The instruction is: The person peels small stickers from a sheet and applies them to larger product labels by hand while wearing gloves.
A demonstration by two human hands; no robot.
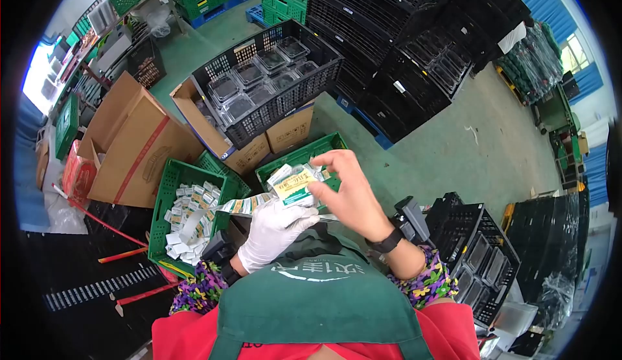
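Note:
In a white glove, my left hand [275, 227] is closed round a small printed label stack [295, 188], coloured yellow, green and white, and holds it up in front of my apron. My bare right hand [350, 195] is at the stack's right side, thumb tip at its edge and index finger curved above, with a gap between them. A strip of similar labels [246, 204] stretches left from the glove toward a green crate [155, 214]. Heaped inside that crate are many loose labels [191, 214]. Another green crate [334, 143] stands just beyond my hands, partly hidden by them.
Ahead, a black crate [285, 104] of clear plastic boxes rests on cardboard boxes [291, 129]. Tall black crate stacks [363, 30] rise behind it. To my right is another black crate [476, 263] with clear boxes. A large open carton [146, 146] stands at left.

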